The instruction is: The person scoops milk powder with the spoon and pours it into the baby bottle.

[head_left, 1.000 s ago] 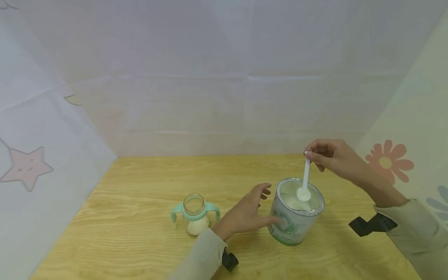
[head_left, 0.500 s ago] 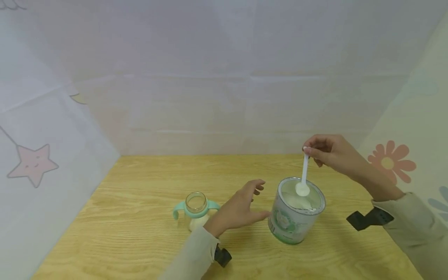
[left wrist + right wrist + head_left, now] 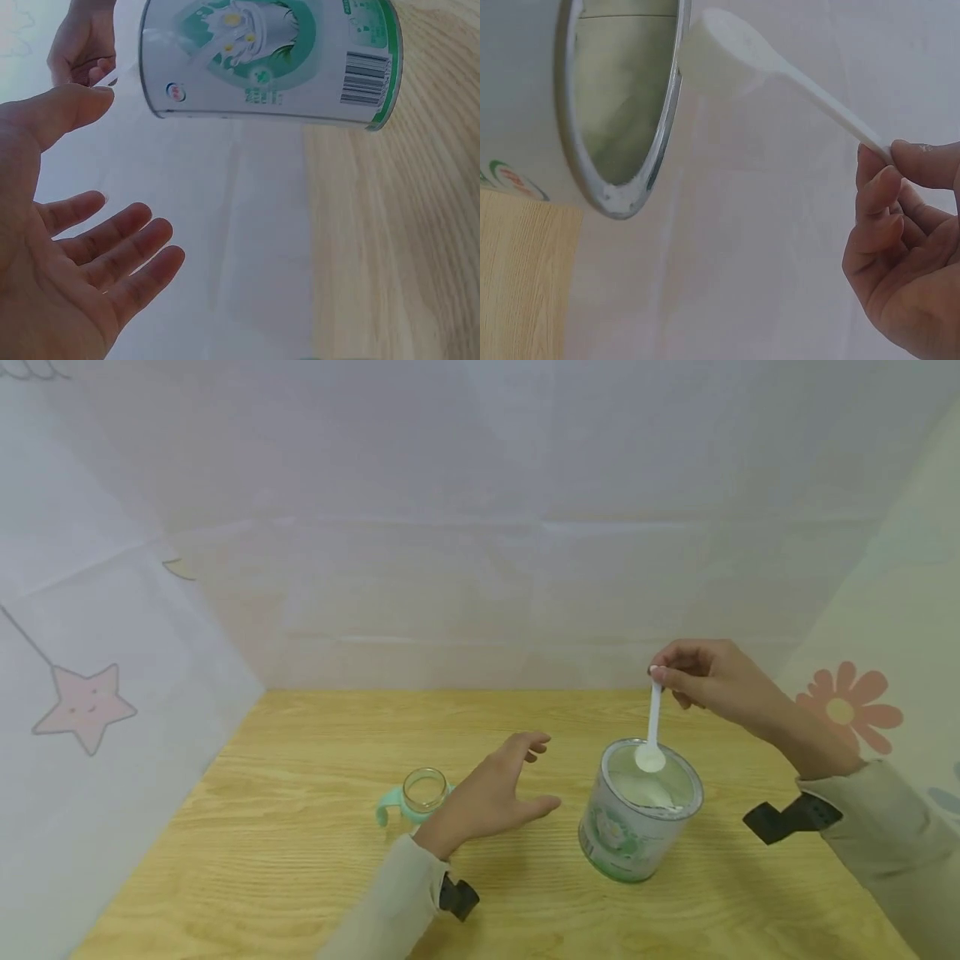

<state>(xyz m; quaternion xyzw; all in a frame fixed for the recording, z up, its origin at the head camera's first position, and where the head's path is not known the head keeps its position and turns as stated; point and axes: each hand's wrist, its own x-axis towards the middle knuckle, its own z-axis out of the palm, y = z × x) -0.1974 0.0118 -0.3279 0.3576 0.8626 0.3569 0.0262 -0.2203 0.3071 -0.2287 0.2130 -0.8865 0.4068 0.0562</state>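
My right hand (image 3: 723,689) pinches the end of a white measuring scoop (image 3: 654,718) between thumb and fingers. The scoop's bowl, filled with pale powder in the right wrist view, hangs just above the mouth of a white and green milk powder can (image 3: 633,839). Powder lies inside the can, which stands upright on the table. My left hand (image 3: 487,802) is held apart from the can, to its left, with fingers spread and nothing in them. Behind the left wrist stands a lidless baby bottle (image 3: 425,791) with mint-green handles; its lower part and right handle are mostly hidden.
The wooden table (image 3: 300,860) reaches back to a pale cloth backdrop (image 3: 480,568). Side cloths carry a pink star (image 3: 86,706) on the left and a red flower (image 3: 847,710) on the right.
My left hand has moved left off the can's side, covering more of the bottle. My right hand has lifted the scoop slightly in the can's mouth. The view has shifted a little.
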